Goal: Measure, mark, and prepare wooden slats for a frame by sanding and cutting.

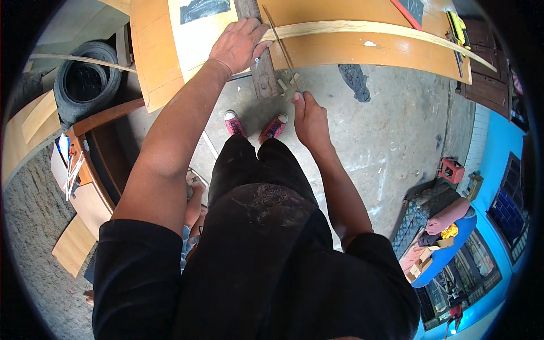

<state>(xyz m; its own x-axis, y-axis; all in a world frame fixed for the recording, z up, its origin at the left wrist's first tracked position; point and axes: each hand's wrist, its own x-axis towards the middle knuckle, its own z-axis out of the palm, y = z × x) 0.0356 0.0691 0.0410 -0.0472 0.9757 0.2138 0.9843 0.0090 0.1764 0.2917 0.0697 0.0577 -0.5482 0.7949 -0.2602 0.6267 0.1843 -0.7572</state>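
My right hand (310, 119) is closed around the handle of a handsaw (280, 44), whose narrow blade points away from me and crosses a long pale wooden strip (357, 28). The handle is mostly hidden in my fist. My left hand (241, 45) grips the strip's left end and bears down on a dark, worn plank (264, 82) under it, just left of the blade. A small blue-tipped thing (256, 59) shows by my left thumb; I cannot make out what it is. The strip runs right across an orange-brown board (340, 54) and past its edge.
Wood offcuts (282, 85) and a dark cloth (355, 81) lie on the concrete floor. Stacked tyres (88, 79) stand left; a person's leg (194, 207) shows beside me. At right are a red crate (451, 170) and a heaped blue seat (439, 249). Yellow-handled tools (458, 28) lie far right.
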